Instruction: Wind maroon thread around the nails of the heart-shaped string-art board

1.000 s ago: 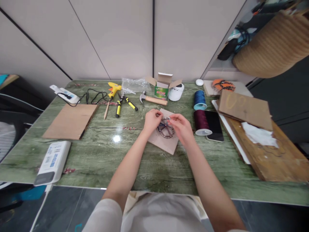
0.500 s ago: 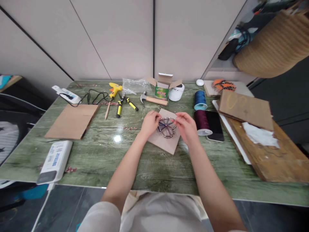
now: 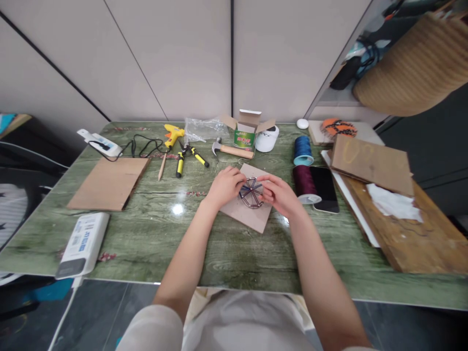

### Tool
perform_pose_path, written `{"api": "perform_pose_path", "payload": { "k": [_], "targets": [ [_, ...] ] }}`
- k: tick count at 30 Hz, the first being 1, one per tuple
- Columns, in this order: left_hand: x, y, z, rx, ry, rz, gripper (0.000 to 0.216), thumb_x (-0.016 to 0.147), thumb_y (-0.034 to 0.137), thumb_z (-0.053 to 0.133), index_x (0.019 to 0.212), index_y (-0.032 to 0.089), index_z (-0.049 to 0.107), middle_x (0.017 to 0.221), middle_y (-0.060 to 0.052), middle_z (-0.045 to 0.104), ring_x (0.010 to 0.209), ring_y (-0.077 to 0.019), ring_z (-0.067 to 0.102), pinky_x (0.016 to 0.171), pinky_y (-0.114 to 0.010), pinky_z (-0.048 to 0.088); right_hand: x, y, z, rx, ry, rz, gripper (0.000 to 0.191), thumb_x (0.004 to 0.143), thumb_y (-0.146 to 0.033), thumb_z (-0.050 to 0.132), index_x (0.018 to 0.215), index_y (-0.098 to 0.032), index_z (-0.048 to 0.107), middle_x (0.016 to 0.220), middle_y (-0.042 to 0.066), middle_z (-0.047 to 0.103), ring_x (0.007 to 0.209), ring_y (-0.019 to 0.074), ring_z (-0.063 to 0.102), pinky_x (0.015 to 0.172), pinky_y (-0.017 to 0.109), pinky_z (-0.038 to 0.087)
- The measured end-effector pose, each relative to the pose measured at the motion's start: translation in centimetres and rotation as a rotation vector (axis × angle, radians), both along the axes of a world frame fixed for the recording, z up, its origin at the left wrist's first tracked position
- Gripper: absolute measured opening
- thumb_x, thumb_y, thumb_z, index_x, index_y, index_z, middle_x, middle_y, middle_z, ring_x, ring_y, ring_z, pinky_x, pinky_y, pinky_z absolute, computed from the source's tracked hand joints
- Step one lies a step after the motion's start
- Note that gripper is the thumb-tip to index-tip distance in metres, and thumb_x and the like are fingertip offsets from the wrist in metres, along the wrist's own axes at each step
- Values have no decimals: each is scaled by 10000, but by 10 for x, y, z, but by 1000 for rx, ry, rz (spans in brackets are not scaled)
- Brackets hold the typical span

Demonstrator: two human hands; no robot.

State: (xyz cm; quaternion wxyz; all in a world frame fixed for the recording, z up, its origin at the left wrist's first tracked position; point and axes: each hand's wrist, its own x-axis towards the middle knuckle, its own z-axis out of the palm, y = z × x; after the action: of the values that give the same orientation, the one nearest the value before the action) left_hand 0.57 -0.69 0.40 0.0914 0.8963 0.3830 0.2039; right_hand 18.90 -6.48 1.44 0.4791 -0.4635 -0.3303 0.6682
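Observation:
A square, light-brown board (image 3: 244, 217) lies at an angle on the table in front of me. On it stands a ring of nails (image 3: 252, 204) with dark and blue thread strung across like wheel spokes. My left hand (image 3: 225, 186) is at the ring's left side, its fingertips pinched together close to the nails; whatever is between them is too small to make out. My right hand (image 3: 280, 194) reaches in from the right, fingers bent over the ring's right edge. Its fingertips are closed near the nails, and what they hold is hidden.
Behind the board lie a claw hammer (image 3: 236, 151), an open green box (image 3: 244, 139), pliers (image 3: 187, 155) and a yellow glue gun (image 3: 173, 135). To the right are a maroon thread spool (image 3: 304, 181), a blue spool (image 3: 302, 148), a phone (image 3: 325, 190) and stacked boards (image 3: 420, 243). Cardboard (image 3: 107, 183) lies left.
My right hand has moved slightly left and down, its fingers now over the ring's right edge. My left hand has shifted a little, staying at the left nails. The board is nearly unmoved.

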Motion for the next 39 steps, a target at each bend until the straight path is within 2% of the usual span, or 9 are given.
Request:
{"api": "perform_pose_path", "payload": {
  "k": [12,19,22,24,27,32,39],
  "targets": [
    [-5,3,-1,-81,-75,11,286,753,89,455,881,195,687,880,-37,651,899,-198,526,844,-342,427,1,-3,5,17,-146,79,213,727,-318,613,900,-199,581,449,-112,347,433,51,287,743,366,516],
    [-6,3,1,-134,-188,44,263,735,92,471,868,185,677,891,-26,653,906,-184,549,852,-319,440,4,-2,4,45,-180,72,221,736,-339,600,905,-199,574,456,-112,313,435,54,260,692,342,504],
    [-1,0,4,-147,-223,18,255,742,93,474,866,192,674,913,-24,648,926,-177,554,877,-316,437,9,1,-1,65,-265,30,215,737,-337,584,895,-191,585,467,-110,252,437,55,227,560,267,443],
    [2,-1,5,-149,-221,-4,255,749,92,471,862,198,673,925,-24,645,937,-178,552,887,-320,434,12,3,-4,70,-309,-14,210,731,-331,573,885,-188,588,482,-102,233,446,60,221,465,218,334],
    [1,0,3,-150,-206,4,258,756,92,468,874,195,672,933,-31,640,948,-183,549,890,-330,435,14,5,-6,66,-304,-60,206,722,-329,563,877,-193,579,505,-89,230,465,68,218,436,203,227],
    [-8,6,0,-159,-211,91,240,758,110,483,883,192,671,935,-36,631,945,-186,548,892,-346,436,14,4,-3,77,-269,-124,191,716,-318,554,865,-200,568,507,-88,216,466,73,199,446,216,218],
    [-8,2,7,-231,-187,37,233,725,109,476,795,187,684,879,-31,598,897,-172,554,862,-316,455,21,7,-9,93,-326,-191,200,726,-329,551,881,-205,576,515,-83,220,463,72,208,441,214,228]
  ]
}}
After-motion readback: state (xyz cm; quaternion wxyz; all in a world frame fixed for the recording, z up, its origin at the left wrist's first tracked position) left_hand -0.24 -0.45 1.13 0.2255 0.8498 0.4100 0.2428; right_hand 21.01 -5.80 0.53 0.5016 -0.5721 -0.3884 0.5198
